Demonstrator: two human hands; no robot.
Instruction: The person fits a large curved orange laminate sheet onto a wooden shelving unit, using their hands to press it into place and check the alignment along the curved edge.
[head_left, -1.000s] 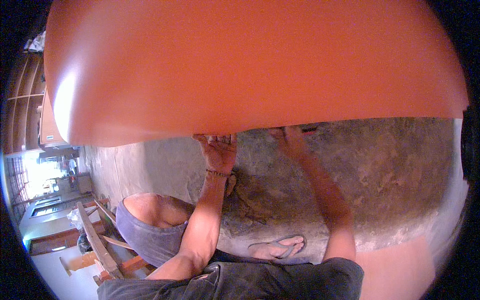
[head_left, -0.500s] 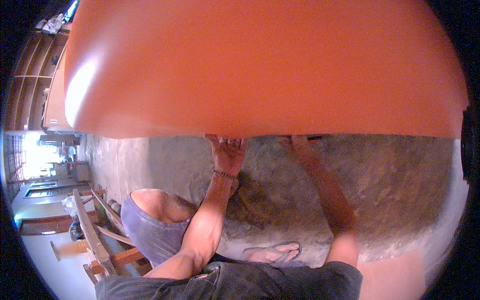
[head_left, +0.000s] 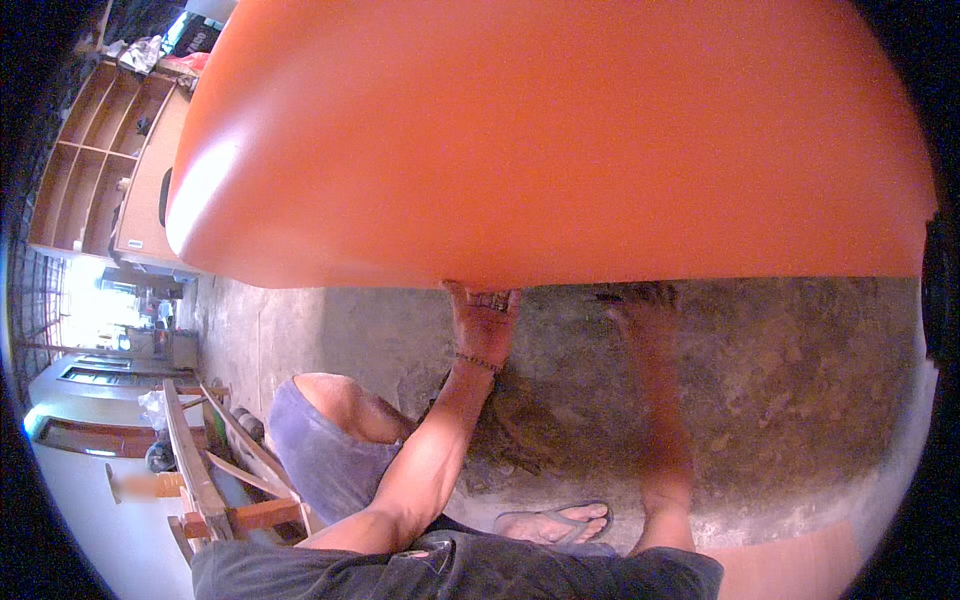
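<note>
- Here's the big orange panel (head_left: 560, 140), smooth and glossy, filling everything above the fingers (head_left: 497, 300), its lower edge running from side to side right over them.
- The left hand (head_left: 486, 330) is up against that edge, palm showing, fingers curled and bunched close, thumb (head_left: 455, 297) set off to their left; whether they clamp the panel or only prop it, I cannot tell.
- Over to the right of those fingers, the right hand (head_left: 648, 312) reaches into the shade just below the same edge (dim and blurry down there, folks), so I cannot call its fingers apart or together.
- A small dark object (head_left: 608, 297) sits just left of the right fingers, too murky to identify.
- Below the left fingers, a beaded bracelet (head_left: 478, 362) rings the wrist.
- Lower again, a bent knee (head_left: 345, 405) shows to the left, and a foot in a flip-flop (head_left: 565, 522) is planted between the two forearms.
- Beneath both sets of fingers spreads the stained grey floor (head_left: 780, 380).
- Well to the left of the fingers: a wooden frame (head_left: 190, 450) low down, an open-fronted shelf unit (head_left: 105, 150) higher up.
</note>
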